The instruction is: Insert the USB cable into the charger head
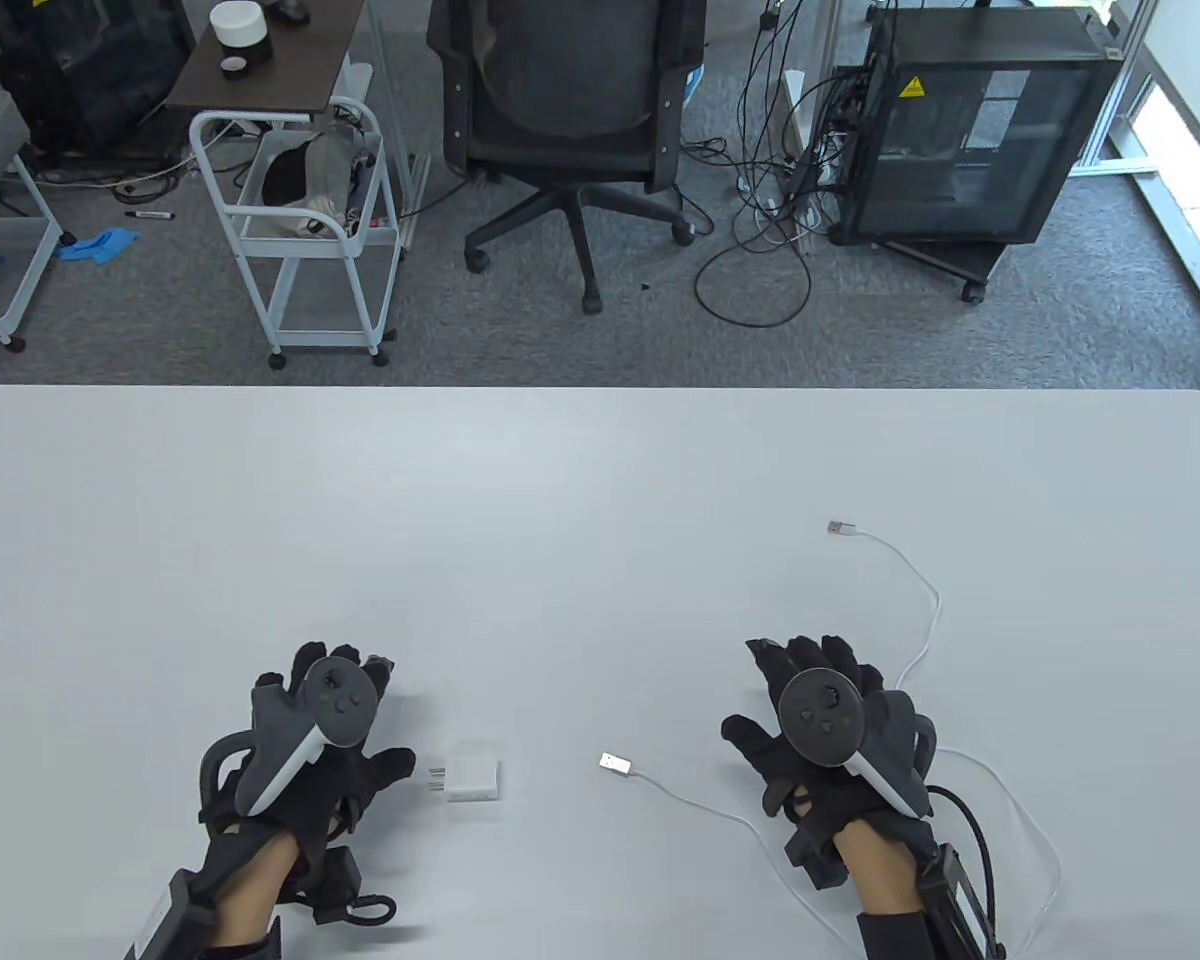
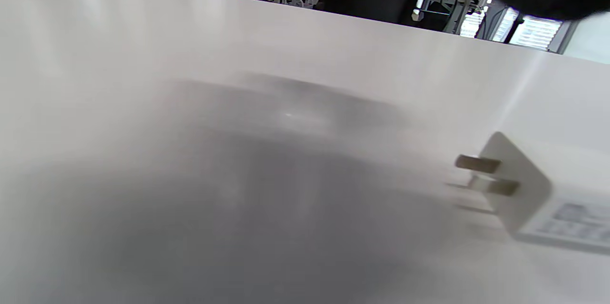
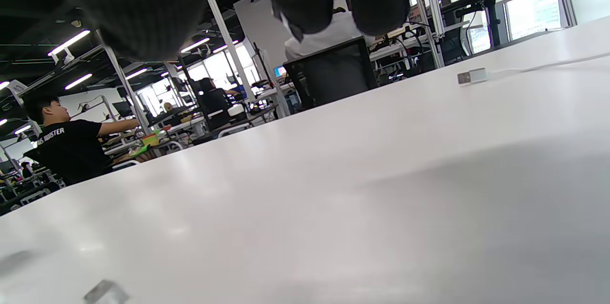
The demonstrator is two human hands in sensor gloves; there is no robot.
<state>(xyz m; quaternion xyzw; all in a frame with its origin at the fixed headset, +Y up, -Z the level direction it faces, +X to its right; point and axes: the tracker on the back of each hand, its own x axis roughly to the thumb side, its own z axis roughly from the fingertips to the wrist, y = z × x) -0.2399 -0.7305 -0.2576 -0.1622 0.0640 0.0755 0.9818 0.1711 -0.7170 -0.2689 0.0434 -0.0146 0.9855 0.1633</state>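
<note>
A white charger head (image 1: 473, 780) lies flat on the white table (image 1: 580, 520), its prongs pointing left. My left hand (image 1: 310, 735) rests palm down just left of it, empty, the thumb a small gap from the prongs. The charger also shows in the left wrist view (image 2: 529, 199). A white USB cable (image 1: 690, 798) lies with one plug (image 1: 615, 765) right of the charger. It runs under my right wrist and loops to its far plug (image 1: 840, 527). My right hand (image 1: 820, 725) rests palm down, empty. The right wrist view shows the far plug (image 3: 472, 76).
The table's far edge (image 1: 600, 388) is well beyond the hands. Past it stand an office chair (image 1: 570, 120), a white cart (image 1: 300, 230) and a black cabinet (image 1: 970, 130) on the floor.
</note>
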